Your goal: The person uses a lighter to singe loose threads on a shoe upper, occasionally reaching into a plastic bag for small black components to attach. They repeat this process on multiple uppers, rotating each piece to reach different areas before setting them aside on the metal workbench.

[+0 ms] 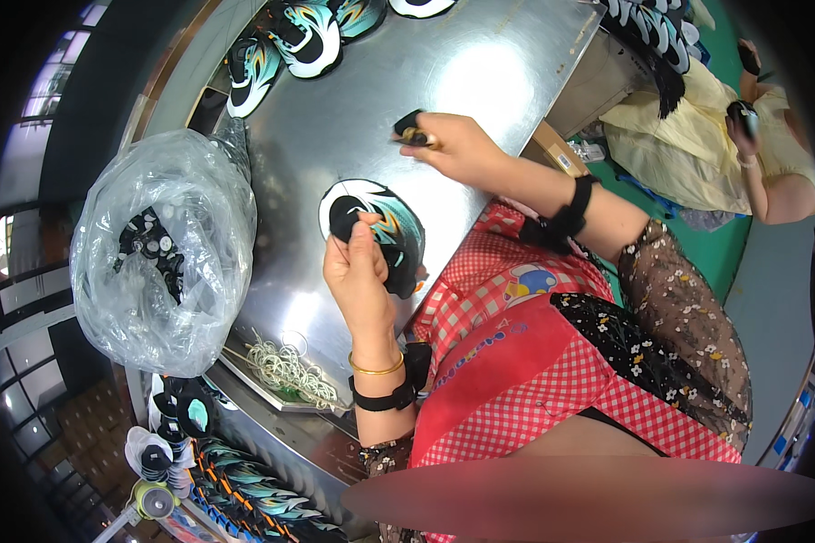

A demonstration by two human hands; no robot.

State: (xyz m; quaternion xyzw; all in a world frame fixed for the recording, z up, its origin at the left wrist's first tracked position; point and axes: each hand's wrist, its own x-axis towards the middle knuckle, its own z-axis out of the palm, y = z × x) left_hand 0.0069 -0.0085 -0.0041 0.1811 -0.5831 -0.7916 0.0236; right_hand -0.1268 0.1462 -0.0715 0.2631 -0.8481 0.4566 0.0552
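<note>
A shoe upper in white, teal, orange and black lies on the metal table just in front of me. My left hand is closed on it, thumb and fingers pinching its black part near the white end. Up and to the right, my right hand is raised over the table, fingers curled round a small black and brass-coloured tool. The tool is partly hidden by the fingers, and its exact kind is unclear. It is apart from the upper.
Several similar shoe uppers lie along the far left edge. A clear plastic bag of small black pieces stands at the left. Pale cord lies tangled in a tray. Stacked uppers are lower left; another person is at right.
</note>
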